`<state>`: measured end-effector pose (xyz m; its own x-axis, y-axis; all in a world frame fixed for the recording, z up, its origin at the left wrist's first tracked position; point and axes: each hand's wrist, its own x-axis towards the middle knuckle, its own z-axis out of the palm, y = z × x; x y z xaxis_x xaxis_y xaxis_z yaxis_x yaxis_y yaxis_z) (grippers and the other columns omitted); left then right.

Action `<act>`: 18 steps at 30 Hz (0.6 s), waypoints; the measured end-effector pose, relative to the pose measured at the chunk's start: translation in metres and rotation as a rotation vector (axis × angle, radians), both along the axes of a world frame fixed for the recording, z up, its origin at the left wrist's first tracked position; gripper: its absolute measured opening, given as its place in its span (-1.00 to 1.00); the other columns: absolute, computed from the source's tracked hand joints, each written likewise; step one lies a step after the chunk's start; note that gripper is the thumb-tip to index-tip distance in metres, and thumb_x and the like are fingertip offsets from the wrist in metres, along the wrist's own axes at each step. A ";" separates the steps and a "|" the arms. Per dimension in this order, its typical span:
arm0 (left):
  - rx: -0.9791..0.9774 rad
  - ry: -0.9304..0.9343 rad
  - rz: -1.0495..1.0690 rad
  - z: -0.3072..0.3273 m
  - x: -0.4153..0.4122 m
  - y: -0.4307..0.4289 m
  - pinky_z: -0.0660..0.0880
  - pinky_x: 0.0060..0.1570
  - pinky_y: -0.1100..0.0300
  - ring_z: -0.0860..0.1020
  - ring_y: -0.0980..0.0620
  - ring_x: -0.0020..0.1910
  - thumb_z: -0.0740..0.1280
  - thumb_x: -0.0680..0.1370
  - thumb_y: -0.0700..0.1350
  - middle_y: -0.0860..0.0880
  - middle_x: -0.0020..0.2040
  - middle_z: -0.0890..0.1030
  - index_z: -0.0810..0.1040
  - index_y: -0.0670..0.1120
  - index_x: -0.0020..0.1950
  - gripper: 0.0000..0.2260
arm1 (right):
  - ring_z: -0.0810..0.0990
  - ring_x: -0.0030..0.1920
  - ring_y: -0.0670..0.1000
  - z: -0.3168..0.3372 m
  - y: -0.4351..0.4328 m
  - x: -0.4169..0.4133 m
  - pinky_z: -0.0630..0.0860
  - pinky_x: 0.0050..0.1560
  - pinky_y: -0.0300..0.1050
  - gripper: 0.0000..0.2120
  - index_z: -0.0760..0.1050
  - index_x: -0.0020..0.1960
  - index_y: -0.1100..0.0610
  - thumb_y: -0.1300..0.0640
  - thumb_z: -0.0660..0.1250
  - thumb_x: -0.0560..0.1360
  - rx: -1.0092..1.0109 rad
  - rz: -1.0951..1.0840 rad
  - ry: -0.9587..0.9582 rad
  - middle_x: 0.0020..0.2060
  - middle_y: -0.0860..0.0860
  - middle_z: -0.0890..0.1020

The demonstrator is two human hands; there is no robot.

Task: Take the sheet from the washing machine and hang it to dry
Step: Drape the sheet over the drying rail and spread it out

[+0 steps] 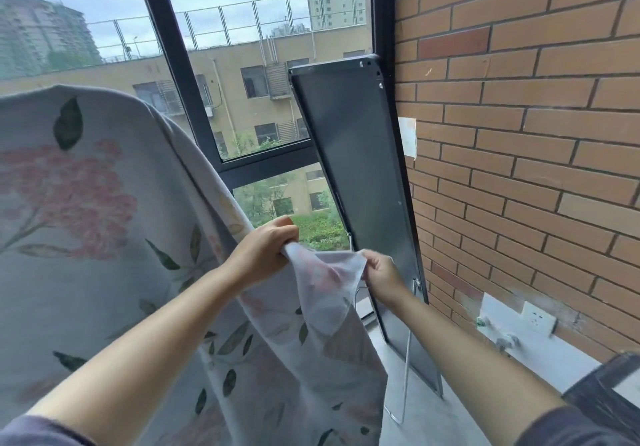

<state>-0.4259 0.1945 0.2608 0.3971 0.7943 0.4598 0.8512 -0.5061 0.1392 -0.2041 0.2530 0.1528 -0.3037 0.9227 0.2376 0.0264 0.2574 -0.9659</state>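
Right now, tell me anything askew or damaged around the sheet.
The tall dark panel leans askew in the corner between window and brick wall, propped on a thin wire leg. Low on that wall, the white strip round the socket looks scuffed.

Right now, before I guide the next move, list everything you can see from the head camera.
sheet: one, pale with pink flowers and green leaves, draped at left, edge held centre
panel: one, dark grey, leaning in the corner between window and wall
window frame: one, black, behind the sheet
brick wall: one, orange-brown, right
socket: one, white, low on the brick wall
paper patch: one, white, on the wall beside the panel
left hand: one, grips the sheet's edge
right hand: one, pinches the sheet's corner
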 end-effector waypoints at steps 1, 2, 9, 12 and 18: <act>-0.006 0.027 0.048 0.000 -0.004 -0.001 0.41 -0.34 0.06 0.40 -0.04 -0.29 0.22 0.34 -0.32 0.03 -0.21 0.40 0.31 0.02 -0.25 -0.77 | 0.46 -0.29 -0.04 0.007 0.004 0.003 0.41 -0.21 -0.08 -0.77 0.54 -0.25 0.13 0.23 0.22 0.55 0.008 -0.063 0.042 -0.35 0.01 0.54; -0.007 0.052 0.088 -0.001 -0.007 -0.003 0.42 -0.33 0.06 0.40 -0.04 -0.28 0.22 0.35 -0.30 0.03 -0.21 0.40 0.31 0.02 -0.23 -0.78 | 0.44 -0.31 -0.07 0.015 0.007 0.006 0.40 -0.23 -0.12 -0.76 0.51 -0.27 0.13 0.25 0.21 0.54 0.018 -0.115 0.079 -0.38 -0.03 0.52; 0.207 0.176 0.272 -0.011 0.022 -0.016 0.33 -0.23 0.12 0.48 -0.11 -0.13 0.36 0.35 -0.24 -0.06 -0.09 0.50 0.47 -0.09 -0.06 -0.79 | 0.34 -0.44 -0.21 0.076 0.001 0.013 0.30 -0.40 -0.32 -0.69 0.41 -0.34 0.16 0.37 0.14 0.53 0.229 -0.266 0.043 -0.45 -0.05 0.42; 0.322 0.145 0.375 -0.011 0.029 -0.018 0.30 -0.26 0.10 0.48 -0.13 -0.22 0.35 0.34 -0.25 -0.06 -0.20 0.48 0.45 -0.08 -0.19 -0.87 | 0.27 -0.44 -0.19 0.084 0.002 0.019 0.25 -0.42 -0.30 -0.73 0.38 -0.31 0.25 0.32 0.12 0.56 0.222 -0.315 0.068 -0.44 -0.03 0.34; 0.314 0.378 0.350 0.011 0.000 -0.016 0.02 0.30 -0.22 0.45 -0.11 0.19 0.19 0.45 0.19 -0.06 0.09 0.51 0.52 -0.05 0.00 -0.64 | 0.24 -0.39 -0.11 0.070 0.003 0.035 0.22 -0.41 -0.28 -0.66 0.24 -0.36 0.10 0.26 0.10 0.59 0.163 -0.397 -0.054 -0.43 -0.03 0.30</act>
